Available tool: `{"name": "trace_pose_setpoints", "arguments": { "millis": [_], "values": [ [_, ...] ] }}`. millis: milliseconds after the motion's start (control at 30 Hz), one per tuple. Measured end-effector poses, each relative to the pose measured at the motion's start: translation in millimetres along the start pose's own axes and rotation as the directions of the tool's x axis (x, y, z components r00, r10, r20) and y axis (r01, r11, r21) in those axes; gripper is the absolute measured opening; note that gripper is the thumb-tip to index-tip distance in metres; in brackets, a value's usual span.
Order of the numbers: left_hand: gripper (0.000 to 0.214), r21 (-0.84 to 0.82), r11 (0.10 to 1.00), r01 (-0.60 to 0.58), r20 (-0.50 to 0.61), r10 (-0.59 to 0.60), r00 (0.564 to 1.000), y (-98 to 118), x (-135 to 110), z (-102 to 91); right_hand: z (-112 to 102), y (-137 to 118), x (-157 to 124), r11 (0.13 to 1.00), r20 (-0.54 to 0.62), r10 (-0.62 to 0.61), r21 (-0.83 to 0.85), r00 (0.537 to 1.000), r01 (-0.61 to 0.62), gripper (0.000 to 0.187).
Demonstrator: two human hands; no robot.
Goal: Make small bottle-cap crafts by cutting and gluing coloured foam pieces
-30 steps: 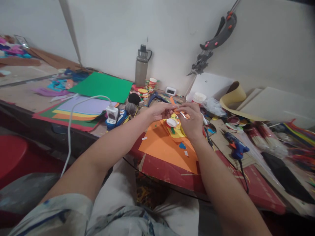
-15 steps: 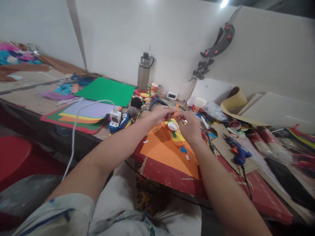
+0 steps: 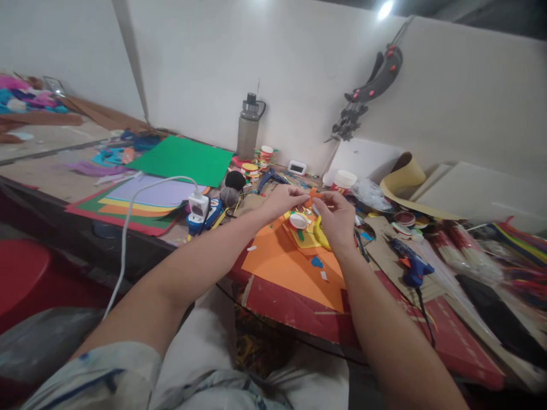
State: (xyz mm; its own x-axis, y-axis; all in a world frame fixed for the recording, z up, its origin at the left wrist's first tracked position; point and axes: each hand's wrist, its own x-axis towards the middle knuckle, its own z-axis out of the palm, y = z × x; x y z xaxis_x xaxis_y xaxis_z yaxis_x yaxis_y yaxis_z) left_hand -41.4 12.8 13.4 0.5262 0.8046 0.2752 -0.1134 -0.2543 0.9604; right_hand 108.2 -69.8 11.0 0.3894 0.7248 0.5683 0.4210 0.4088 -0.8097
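In front of me my left hand (image 3: 288, 198) pinches a small orange piece of foam or paper (image 3: 314, 195) between thumb and fingertips. My right hand (image 3: 339, 216) grips the same piece from the other side, fingers closed. Under the right palm shows a curved yellow thing (image 3: 320, 234), like a scissors handle; whether the hand holds it I cannot tell. Just below the fingers sits a small white-topped round piece (image 3: 298, 221) with a green bit at its base, on yellow sheets (image 3: 308, 244). Beneath these lies a large orange sheet (image 3: 277, 265) with blue and white scraps.
A blue glue gun (image 3: 412, 262) lies to the right, its cord hanging forward. On the left are a power strip (image 3: 200, 213) with a white cable, a stack of coloured sheets (image 3: 119, 208) and a green sheet (image 3: 183, 159). Behind stand a bottle (image 3: 248, 128) and paper cups (image 3: 344, 181).
Both hands have shifted slightly; the right hand has turned and spread a little away from the left. The orange piece now lies lower between the fingertips, and more of the yellow thing shows.
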Motion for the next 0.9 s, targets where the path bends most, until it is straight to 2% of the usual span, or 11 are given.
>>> {"name": "trace_pose_setpoints", "arguments": {
  "millis": [200, 400, 600, 900],
  "values": [
    [0.020, 0.059, 0.997, -0.048, 0.031, 0.047, 0.998, -8.8, 4.0, 0.8, 0.0, 1.2, 3.1, 0.998, -0.005, 0.044, 0.040, 0.999, -0.044, 0.028],
    [0.016, 0.069, 0.997, -0.020, 0.078, 0.015, 0.997, -1.6, -0.2, 3.1, 0.1, 3.2, 2.5, 0.994, 0.016, 0.087, 0.065, 0.996, -0.088, 0.031],
    [0.017, 0.071, 0.997, -0.025, 0.064, 0.020, 0.998, -1.8, -0.2, 3.5, 0.2, 4.0, 4.8, 0.975, 0.007, 0.159, 0.154, 0.987, -0.158, 0.035],
    [0.016, 0.106, 0.994, -0.013, 0.046, 0.008, 0.999, 1.9, 0.3, 5.7, -1.4, 1.1, 4.8, 0.952, 0.008, 0.258, 0.171, 0.966, -0.255, 0.059]
  ]
}}
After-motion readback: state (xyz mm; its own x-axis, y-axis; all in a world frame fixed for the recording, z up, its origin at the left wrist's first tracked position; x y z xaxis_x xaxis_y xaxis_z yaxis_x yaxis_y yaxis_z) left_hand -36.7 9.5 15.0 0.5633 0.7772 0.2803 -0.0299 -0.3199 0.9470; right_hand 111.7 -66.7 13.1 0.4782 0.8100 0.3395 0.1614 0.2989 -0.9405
